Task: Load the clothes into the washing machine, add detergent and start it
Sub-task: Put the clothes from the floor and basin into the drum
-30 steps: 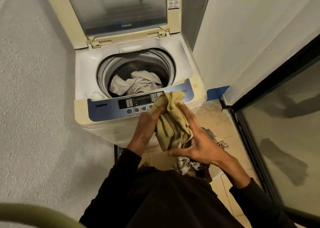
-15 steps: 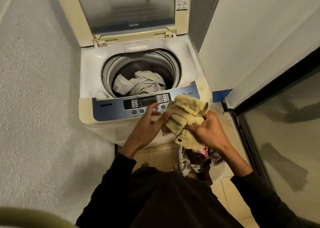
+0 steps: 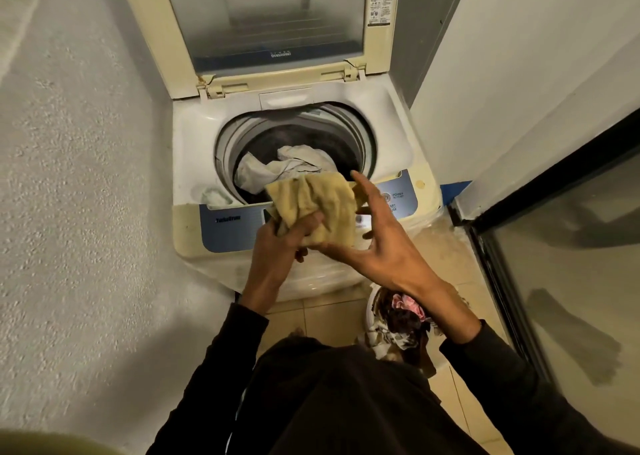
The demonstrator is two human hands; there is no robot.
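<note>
A: Centre of the frame: a person's left hand [image 3: 277, 246] grips a bunched yellow cloth [image 3: 317, 208] just over the blue control panel [image 3: 235, 227] of a top-loading washing machine [image 3: 194, 163], thumb curled across the fabric.

B: And the right hand [image 3: 384, 243]?

A: Just right of centre, fingers spread and mostly straight, its thumb lying along the cloth's lower edge; whether the fingertips behind the cloth touch it, I cannot tell.

B: Where is the laundry?

A: Pale clothes [image 3: 284, 169] lie inside the drum [image 3: 360, 136], above centre, under the raised lid [image 3: 273, 21] at the top of the frame. More garments [image 3: 398, 323] sit heaped in a white basket [image 3: 371, 307] on the tiled floor [image 3: 329, 319], lower right of centre, below the right forearm.

B: The surroundings?

A: A textured wall [image 3: 76, 177] fills the left; a dark-framed glass door [image 3: 571, 264] runs down the right edge.
</note>
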